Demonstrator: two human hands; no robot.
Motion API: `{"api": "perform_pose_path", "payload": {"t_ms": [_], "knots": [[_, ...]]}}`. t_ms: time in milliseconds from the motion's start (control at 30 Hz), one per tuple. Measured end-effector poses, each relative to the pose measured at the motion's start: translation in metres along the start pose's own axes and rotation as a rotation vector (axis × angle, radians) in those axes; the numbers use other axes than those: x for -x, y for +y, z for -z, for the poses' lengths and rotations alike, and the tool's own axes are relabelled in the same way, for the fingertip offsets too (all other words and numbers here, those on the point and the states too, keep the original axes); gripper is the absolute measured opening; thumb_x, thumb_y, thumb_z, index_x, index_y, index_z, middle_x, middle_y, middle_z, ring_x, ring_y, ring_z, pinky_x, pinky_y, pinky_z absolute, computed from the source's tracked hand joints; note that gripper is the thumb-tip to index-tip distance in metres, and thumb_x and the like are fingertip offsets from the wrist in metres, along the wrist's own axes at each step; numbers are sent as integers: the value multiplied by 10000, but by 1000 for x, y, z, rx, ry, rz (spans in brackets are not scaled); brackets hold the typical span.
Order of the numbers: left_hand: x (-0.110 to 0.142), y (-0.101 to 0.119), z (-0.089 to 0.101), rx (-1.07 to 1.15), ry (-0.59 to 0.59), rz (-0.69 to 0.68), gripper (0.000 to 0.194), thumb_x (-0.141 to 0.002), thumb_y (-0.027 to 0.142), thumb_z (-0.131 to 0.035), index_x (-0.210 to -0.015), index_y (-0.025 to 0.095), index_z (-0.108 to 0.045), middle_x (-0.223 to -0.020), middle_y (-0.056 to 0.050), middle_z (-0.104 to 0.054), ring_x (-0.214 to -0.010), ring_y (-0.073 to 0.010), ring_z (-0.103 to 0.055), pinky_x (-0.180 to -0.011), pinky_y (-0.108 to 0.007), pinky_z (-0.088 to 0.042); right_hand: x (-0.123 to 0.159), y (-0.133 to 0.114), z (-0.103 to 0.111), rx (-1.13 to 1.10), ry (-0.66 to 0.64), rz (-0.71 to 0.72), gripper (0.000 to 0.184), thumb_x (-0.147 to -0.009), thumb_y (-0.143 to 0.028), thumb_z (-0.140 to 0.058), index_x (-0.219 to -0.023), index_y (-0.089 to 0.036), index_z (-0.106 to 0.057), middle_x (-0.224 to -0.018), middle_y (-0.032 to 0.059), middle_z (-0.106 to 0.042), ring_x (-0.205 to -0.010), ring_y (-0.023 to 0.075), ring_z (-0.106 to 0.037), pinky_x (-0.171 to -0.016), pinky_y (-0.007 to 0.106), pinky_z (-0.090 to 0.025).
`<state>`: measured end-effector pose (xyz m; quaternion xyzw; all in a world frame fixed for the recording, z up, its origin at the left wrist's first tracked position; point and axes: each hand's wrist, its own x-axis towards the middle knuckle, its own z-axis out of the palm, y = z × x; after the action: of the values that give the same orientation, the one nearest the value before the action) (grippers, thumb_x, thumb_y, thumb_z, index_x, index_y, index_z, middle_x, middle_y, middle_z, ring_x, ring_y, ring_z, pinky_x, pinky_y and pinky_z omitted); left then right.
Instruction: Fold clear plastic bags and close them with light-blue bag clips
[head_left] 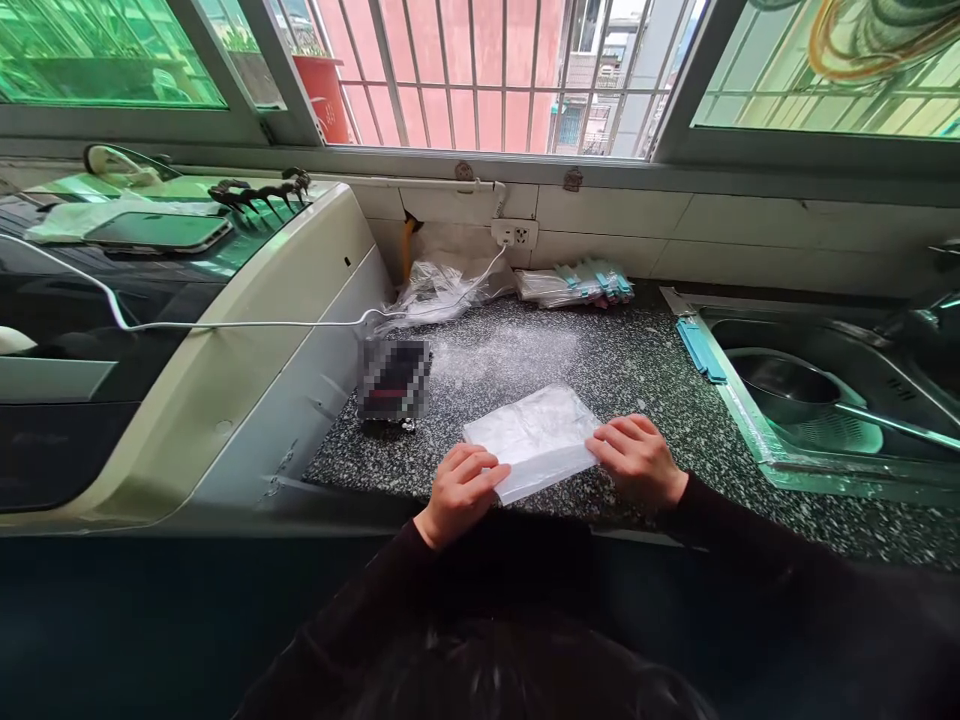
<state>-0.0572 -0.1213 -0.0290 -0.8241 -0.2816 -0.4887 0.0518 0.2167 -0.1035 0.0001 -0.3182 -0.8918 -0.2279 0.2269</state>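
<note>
A stack of clear plastic bags (534, 432) lies flat on the speckled granite counter (637, 370), near its front edge. My left hand (459, 492) curls over the stack's near left corner, fingers closed on it. My right hand (637, 460) grips the stack's right edge, fingers bent over the plastic. Both dark sleeves reach in from below.
A small dark device (394, 380) sits left of the stack. A white appliance (247, 330) with a phone (157, 232) on top and a white cable (300, 324) fills the left. More bags (442, 290) and blue-edged packets (581, 283) lie by the wall socket (514, 234). A sink (840, 400) with a pan is at right.
</note>
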Motion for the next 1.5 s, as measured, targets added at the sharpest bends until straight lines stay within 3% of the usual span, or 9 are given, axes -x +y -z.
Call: {"api": "perform_pose_path", "payload": {"t_ms": [267, 367, 467, 700, 900, 1000, 1167, 1333, 1500], "knots": [[3, 4, 2, -108, -62, -102, 183, -802, 89, -483, -870, 202, -610, -700, -24, -638, -712, -141, -571, -686, -288, -467, 23, 10, -1, 149, -196, -154, 243, -824, -79, -463, -954, -152, -655, -959, 100, -659, -889, 208, -505, -804, 347, -333], [3, 3, 2, -90, -51, -90, 199, -812, 90, -464, -883, 206, -610, -723, -29, -650, -716, -141, -582, -686, -289, -476, 23, 8, 0, 99, -169, -153, 247, -827, -128, -494, -1022, -161, -641, -988, 100, -655, -910, 216, -512, -803, 352, -345], [6, 3, 4, -10, -55, -75, 213, -821, 87, -449, -909, 203, -605, -749, -35, -663, -743, -142, -594, -683, -285, -487, 22, 9, 0, 50, -116, -100, 195, -828, -138, -489, -913, -184, -659, -922, 76, -663, -859, 200, -518, -777, 342, -359], [24, -2, 11, 70, -107, 47, 262, -788, 54, -481, -988, 190, -581, -843, -52, -694, -799, -150, -612, -713, -298, -486, 22, 16, 2, -373, -87, -113, 174, -746, -88, -483, -826, -186, -602, -889, 56, -674, -809, 177, -543, -745, 329, -447], [26, -2, 15, -79, -239, 270, 181, -802, 126, -522, -932, 194, -628, -898, -54, -677, -860, -189, -582, -766, -341, -451, 22, 19, -4, -697, -151, -343, 156, -751, -116, -474, -833, -186, -587, -853, 66, -682, -805, 172, -590, -708, 309, -488], [21, 1, 14, -82, -277, 402, 119, -835, 214, -527, -798, 198, -640, -843, -42, -656, -819, -183, -561, -738, -330, -430, 19, 19, -9, -691, -188, -556, 152, -808, -260, -475, -748, -177, -587, -722, 54, -648, -672, 160, -576, -632, 291, -468], [14, 2, 8, -171, -256, 563, 295, -861, 300, -492, -595, 188, -553, -694, -34, -592, -729, -180, -509, -658, -310, -388, 5, 17, -18, -669, -283, -868, 229, -793, -343, -471, -643, -189, -552, -621, 13, -619, -582, 138, -550, -568, 252, -414], [9, -2, 1, -312, -253, 602, 308, -848, 297, -490, -559, 192, -509, -633, -28, -565, -674, -181, -481, -631, -314, -339, -8, 18, -23, -518, -377, -1001, 222, -765, -342, -498, -624, -197, -590, -626, 15, -657, -584, 143, -577, -556, 241, -378], [2, -8, -3, -453, -366, 590, 341, -851, 312, -480, -534, 190, -520, -599, -43, -556, -634, -200, -478, -586, -323, -281, -20, 19, -19, -372, -507, -1026, 217, -772, -351, -517, -651, -205, -621, -641, 12, -670, -598, 144, -583, -531, 238, -334]]}}
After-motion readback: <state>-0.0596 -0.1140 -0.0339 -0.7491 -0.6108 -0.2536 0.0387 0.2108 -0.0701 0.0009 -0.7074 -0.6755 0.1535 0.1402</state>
